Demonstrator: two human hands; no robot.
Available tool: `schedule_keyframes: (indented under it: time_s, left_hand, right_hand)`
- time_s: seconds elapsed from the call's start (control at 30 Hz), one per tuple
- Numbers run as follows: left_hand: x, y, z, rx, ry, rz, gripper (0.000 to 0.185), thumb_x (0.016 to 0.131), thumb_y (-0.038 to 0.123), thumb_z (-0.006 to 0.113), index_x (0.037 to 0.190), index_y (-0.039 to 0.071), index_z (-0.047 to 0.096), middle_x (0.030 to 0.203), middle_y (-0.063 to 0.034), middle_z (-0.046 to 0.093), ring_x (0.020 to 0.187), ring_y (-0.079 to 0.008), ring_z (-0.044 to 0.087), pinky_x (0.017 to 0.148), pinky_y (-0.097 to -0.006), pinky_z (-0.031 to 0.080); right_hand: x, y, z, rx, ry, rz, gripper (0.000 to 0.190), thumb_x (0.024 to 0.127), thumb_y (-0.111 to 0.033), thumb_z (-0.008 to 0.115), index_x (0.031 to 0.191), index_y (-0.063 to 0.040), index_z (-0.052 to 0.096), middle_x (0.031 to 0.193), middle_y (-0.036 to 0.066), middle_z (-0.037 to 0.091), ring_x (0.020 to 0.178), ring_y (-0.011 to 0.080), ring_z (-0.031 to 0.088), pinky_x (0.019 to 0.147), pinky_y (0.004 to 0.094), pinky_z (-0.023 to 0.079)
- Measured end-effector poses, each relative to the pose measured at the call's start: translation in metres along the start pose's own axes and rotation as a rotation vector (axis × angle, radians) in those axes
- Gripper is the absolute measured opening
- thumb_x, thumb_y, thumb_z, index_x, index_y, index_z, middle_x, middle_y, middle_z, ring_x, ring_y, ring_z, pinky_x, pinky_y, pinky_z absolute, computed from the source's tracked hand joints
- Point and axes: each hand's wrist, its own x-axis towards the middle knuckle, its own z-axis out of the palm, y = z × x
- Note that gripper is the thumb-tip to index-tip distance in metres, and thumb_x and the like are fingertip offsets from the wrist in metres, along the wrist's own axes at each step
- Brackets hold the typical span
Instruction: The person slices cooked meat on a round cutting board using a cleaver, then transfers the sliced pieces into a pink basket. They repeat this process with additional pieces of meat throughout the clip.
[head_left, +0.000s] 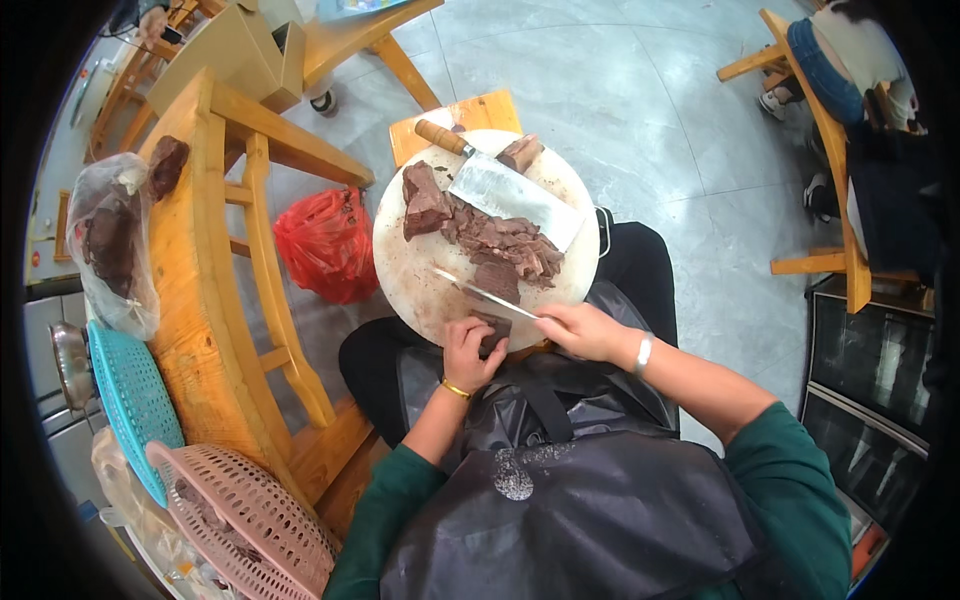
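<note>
My left hand (466, 350) presses a small block of dark brown meat (495, 333) onto the near edge of a round white chopping board (412, 292). In my right hand (574, 328) is a knife (487, 294), its thin blade pointing up and left across the board, just beyond the block. Sliced meat (506, 244) lies heaped at the middle, with a larger chunk (424, 199) at its left end. A cleaver (517, 199) with a wooden handle rests flat behind the slices. Another piece of meat (520, 153) sits at the far rim.
Left stands a wooden table (202, 337) bearing bagged meat (112, 240), a loose meat piece (168, 166), a turquoise basket (135, 405) and a pink basket (247, 517). A red plastic bag (326, 244) is on the floor. At right, a person sits on a wooden bench (825, 165).
</note>
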Motion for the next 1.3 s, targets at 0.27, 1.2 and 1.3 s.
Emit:
schedule_keyframes:
  time_s: [0.27,1.2,1.3]
  left_hand:
    - [0.059,-0.007,-0.014,0.200,-0.048,-0.143,0.017,0.074,0.006,0.070,0.090,0.007,0.064,0.095,-0.0113,0.059,0.089,-0.0310,0.055,0.083,-0.0372,0.045]
    - [0.049,-0.082,-0.064,-0.450,-0.172,-1.180,0.027,0.090,-0.003,0.050,0.117,-0.001,0.048,0.092,-0.0143,0.064,0.079,-0.0253,0.069,0.057,-0.0280,0.054]
    - [0.047,-0.091,-0.067,-0.247,-0.218,-1.023,0.019,0.090,-0.001,0.053,0.108,-0.001,0.055,0.087,-0.0108,0.065,0.074,-0.0209,0.068,0.056,-0.0283,0.054]
  right_hand:
    - [-0.111,0.017,-0.020,0.286,0.233,0.227,0.029,0.099,-0.022,0.045,0.119,-0.002,0.052,0.055,0.001,0.054,0.043,0.0079,0.052,0.044,0.0227,0.043]
    - [-0.118,0.035,-0.015,0.590,0.306,0.291,0.034,0.098,-0.030,0.047,0.117,-0.002,0.053,0.057,0.001,0.052,0.043,0.0064,0.048,0.043,0.0215,0.039]
    - [-0.116,0.034,-0.015,0.609,0.306,0.284,0.032,0.098,-0.029,0.047,0.115,-0.003,0.053,0.056,0.000,0.052,0.042,0.0058,0.047,0.042,0.0210,0.038]
